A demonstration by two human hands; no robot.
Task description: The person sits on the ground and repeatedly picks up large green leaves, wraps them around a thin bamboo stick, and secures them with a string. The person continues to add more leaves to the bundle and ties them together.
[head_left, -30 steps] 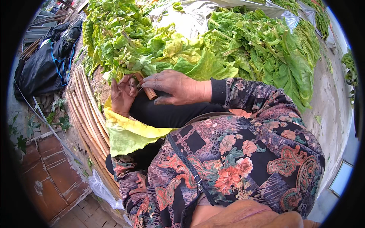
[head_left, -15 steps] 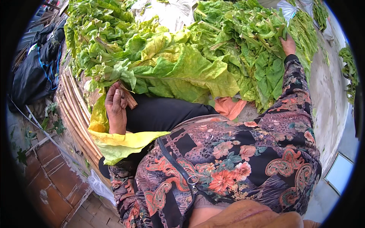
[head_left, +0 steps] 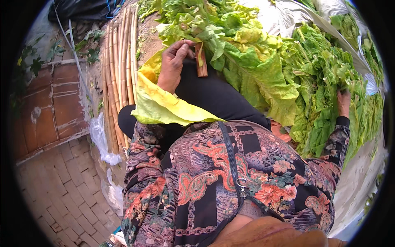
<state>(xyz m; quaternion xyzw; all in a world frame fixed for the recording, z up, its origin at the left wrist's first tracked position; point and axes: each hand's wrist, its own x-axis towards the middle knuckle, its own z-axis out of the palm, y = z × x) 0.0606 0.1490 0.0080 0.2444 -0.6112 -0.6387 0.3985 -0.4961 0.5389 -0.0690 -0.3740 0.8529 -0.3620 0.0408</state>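
My left hand (head_left: 173, 62) rests on my black-trousered knee, its fingers closed around the stems of a bunch of large green leaves (head_left: 230, 45). A brown stick (head_left: 201, 61) stands against that bunch right beside my fingers. A yellow-green leaf (head_left: 164, 105) lies draped across my left forearm and lap. My right hand (head_left: 343, 103) is stretched out to the right and presses into a heap of green leaves (head_left: 321, 86), its fingers partly buried among them, so its grip cannot be made out.
A bundle of pale bamboo canes (head_left: 117, 74) lies along my left side. Beyond it are a brick floor (head_left: 57, 181), a brown panel (head_left: 53, 103), crumpled clear plastic (head_left: 101, 136) and a black bag (head_left: 82, 8). A pale sheet (head_left: 312, 18) lies under the leaf heaps.
My right hand left the bunch at my left hand and swung out to the leaf heap on the right. The view has turned, and my left hand keeps hold of the bunch.
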